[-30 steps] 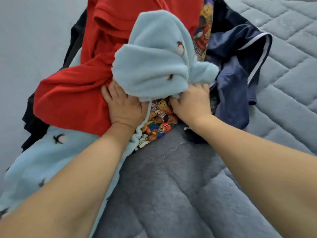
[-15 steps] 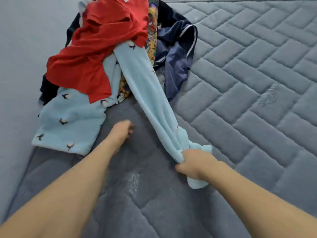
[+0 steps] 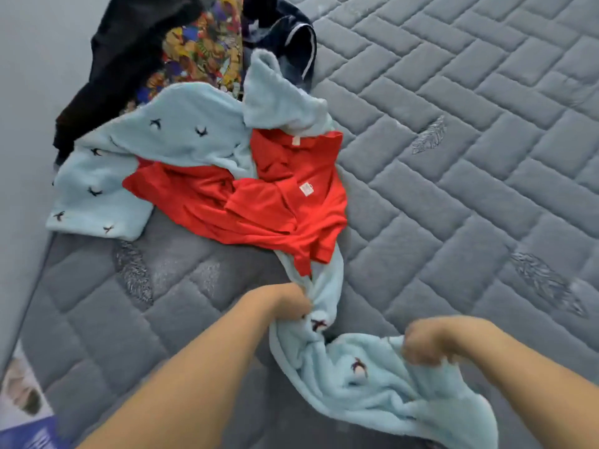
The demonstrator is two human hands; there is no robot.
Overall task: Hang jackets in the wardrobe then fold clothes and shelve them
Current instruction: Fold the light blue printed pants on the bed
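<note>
Fleece pajama (image 3: 350, 374), soft and limp, is gripped by both left hand (image 3: 291, 303) and right hand (image 3: 424, 345), near the red shirt (image 3: 259, 205); likely drapes, best held by edges.

A grey quilted mattress (image 3: 453, 163), stitched in a brick pattern, carries a heap of clothes toward its far left corner. Directly on it lie a light blue fleece garment (image 3: 181, 137) with small dark bird motifs, a black garment (image 3: 123, 59) at the left edge, and a navy garment with white piping (image 3: 291, 37) at the back. A red shirt (image 3: 275, 202) lies partly on the fleece, partly on the quilting.
</note>
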